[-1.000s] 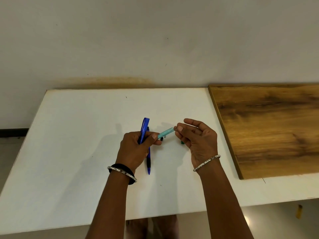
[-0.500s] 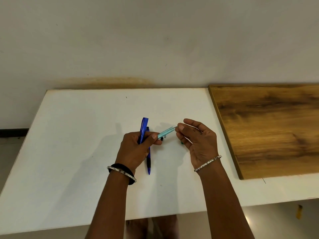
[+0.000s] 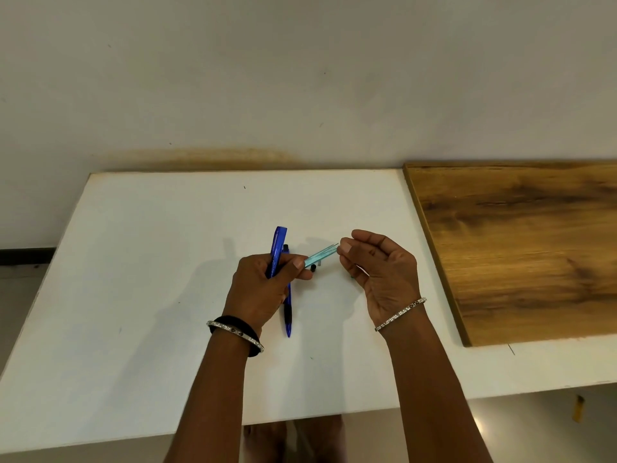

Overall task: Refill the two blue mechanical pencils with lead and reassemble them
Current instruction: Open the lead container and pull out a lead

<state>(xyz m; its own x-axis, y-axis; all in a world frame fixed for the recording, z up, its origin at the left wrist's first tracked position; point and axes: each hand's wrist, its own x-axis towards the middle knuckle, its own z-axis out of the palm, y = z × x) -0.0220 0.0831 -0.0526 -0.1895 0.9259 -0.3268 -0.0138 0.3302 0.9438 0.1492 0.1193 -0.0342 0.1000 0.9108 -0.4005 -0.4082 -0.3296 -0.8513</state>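
Observation:
My left hand (image 3: 267, 289) grips a blue mechanical pencil (image 3: 277, 245) upright in its fist and pinches a teal lead case (image 3: 317, 257) between thumb and forefinger. Thin leads stick out of the case's far end. My right hand (image 3: 380, 275) pinches those lead tips at its fingertips. The second blue pencil (image 3: 288, 312), with a black grip, lies on the white table (image 3: 133, 279) just below my left hand, partly hidden by it. A small black part (image 3: 313, 269) lies under the case. A teal bit (image 3: 352, 276) shows behind my right hand.
A wooden board (image 3: 521, 248) lies on the table's right side, close to my right hand. A white wall (image 3: 300, 78) rises behind the table. The table's front edge runs below my forearms.
My right hand has drawn slightly right, away from the case, and thin leads now show between the case's end and its fingertips. My left hand has held still.

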